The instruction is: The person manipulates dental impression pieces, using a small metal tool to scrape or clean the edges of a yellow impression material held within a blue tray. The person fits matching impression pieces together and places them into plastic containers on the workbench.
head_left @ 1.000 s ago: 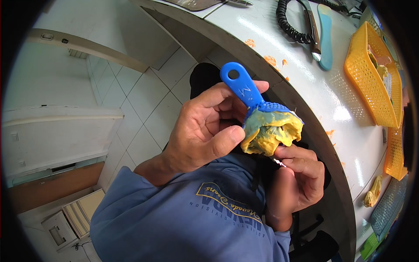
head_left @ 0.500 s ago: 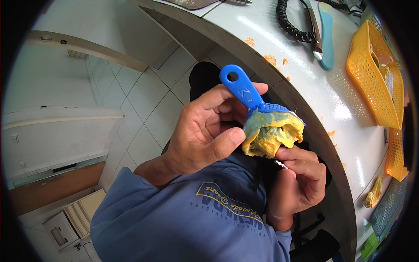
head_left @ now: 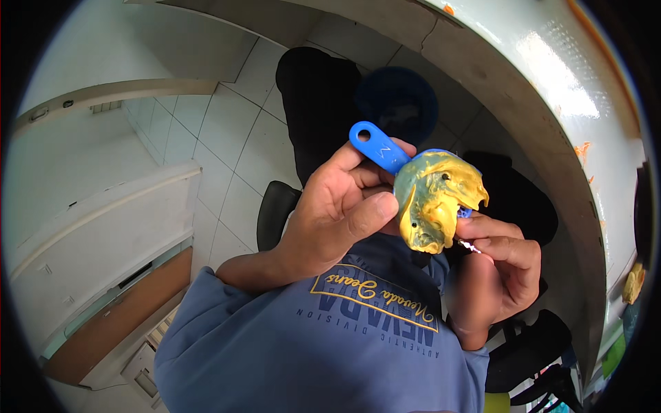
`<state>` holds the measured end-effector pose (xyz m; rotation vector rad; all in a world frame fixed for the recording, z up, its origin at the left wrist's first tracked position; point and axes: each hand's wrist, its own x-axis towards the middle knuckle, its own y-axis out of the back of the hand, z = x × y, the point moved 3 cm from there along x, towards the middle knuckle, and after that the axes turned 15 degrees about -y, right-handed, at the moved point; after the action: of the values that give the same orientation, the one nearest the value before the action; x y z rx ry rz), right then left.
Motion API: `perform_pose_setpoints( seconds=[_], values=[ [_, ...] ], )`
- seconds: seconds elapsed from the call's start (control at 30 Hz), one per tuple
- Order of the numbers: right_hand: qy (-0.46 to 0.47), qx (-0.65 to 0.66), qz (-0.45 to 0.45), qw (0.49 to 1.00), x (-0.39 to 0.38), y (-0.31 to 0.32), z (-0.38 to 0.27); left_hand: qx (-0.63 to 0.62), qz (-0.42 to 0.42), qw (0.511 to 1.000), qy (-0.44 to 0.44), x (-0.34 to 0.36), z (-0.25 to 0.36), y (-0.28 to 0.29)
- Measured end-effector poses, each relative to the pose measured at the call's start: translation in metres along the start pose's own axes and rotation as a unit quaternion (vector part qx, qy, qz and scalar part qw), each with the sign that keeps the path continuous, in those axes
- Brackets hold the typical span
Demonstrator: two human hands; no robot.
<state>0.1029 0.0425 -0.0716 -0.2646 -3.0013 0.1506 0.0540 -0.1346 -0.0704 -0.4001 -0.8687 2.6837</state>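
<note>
My left hand point(head_left: 323, 227) grips a blue perforated tray with a flat, holed handle point(head_left: 382, 151), its thumb along the left side. The tray carries lumpy yellow and grey-green putty point(head_left: 434, 199), tilted to show its moulded surface with small dark holes. My right hand point(head_left: 506, 268) is closed on a small silvery ridged piece point(head_left: 467, 246) just below the tray's right side. Its fingertips are at the tray's lower right edge; whether they touch it is hard to tell.
A white counter point(head_left: 564, 82) with orange smears curves along the top and right, a yellowish lump point(head_left: 632, 282) at its far right. Under it stand a blue bucket point(head_left: 396, 103) and dark chair parts point(head_left: 275, 213) on the tiled floor point(head_left: 234, 124). A white cabinet point(head_left: 96, 227) is at left.
The view has swung, so the counter's tools and baskets have mostly left the picture. The tray has turned, showing more of the putty's surface; both hands still hold their things.
</note>
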Motion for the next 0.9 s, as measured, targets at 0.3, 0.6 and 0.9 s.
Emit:
perform_pose_setpoints(
  seconds=[0.3, 0.6, 0.9],
  values=[
    [-0.002, 0.002, 0.007, 1.0, -0.0039, 0.0014, 0.0063, 0.0, -0.009, 1.0, 0.015, 0.0001, -0.0055, 0.0042],
    [0.022, 0.001, 0.031, 0.999, -0.0017, -0.0046, 0.0064, 0.009, 0.014, 1.0, -0.005, -0.0007, -0.0021, 0.0041],
    [0.047, -0.057, 0.016, 0.997, 0.0004, -0.0055, 0.0027, 0.03, 0.0, 0.999, -0.015, -0.001, 0.0, 0.0065]
  ],
)
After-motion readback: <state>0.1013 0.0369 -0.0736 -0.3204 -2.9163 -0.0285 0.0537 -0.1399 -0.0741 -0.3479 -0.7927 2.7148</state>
